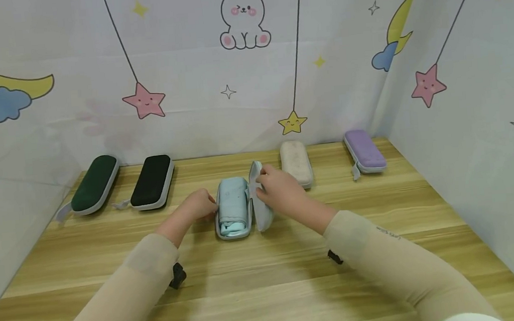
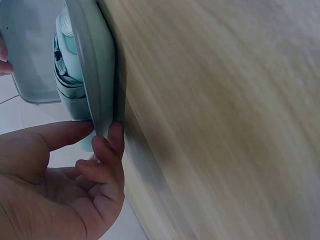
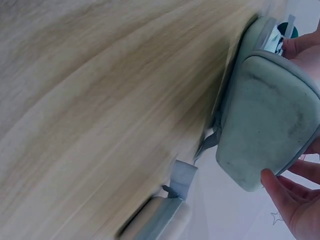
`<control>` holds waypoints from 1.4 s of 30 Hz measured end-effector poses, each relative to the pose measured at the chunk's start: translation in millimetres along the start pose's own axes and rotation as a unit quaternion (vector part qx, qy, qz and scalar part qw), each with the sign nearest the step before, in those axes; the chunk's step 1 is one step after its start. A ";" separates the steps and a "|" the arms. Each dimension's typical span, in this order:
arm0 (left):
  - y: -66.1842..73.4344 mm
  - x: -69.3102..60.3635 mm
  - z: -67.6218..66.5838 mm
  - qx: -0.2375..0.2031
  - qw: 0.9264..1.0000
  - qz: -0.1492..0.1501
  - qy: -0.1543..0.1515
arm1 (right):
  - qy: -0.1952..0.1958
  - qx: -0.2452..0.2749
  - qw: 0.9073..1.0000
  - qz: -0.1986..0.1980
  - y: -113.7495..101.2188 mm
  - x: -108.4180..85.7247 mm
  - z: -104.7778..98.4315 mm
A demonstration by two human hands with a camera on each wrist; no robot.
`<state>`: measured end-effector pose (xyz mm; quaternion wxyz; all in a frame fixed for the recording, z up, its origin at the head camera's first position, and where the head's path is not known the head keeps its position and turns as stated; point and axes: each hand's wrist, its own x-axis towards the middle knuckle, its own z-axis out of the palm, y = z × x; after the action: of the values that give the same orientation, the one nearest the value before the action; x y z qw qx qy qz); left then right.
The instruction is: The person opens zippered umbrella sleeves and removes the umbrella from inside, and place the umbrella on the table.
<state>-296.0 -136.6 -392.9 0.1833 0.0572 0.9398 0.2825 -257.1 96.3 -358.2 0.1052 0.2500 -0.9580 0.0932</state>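
Left fingers are pinching the case, right fingers holding its lid. Lid work is likely going on, next needing a steady case.

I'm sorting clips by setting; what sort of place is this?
Probably an indoor tabletop nook, perhaps staged: a wood-grain table, a cartoon-printed backdrop behind it, and an open pale-blue case on top.
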 end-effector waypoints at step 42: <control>-11.8 -21.3 -28.7 -0.121 0.992 -0.008 -0.031 | -0.139 0.044 0.989 0.014 -54.3 30.7 27.7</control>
<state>-287.1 -165.6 -370.5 0.2205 0.0361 0.8931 0.3904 -260.4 29.2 -370.4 -0.0418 0.2517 -0.9616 0.1012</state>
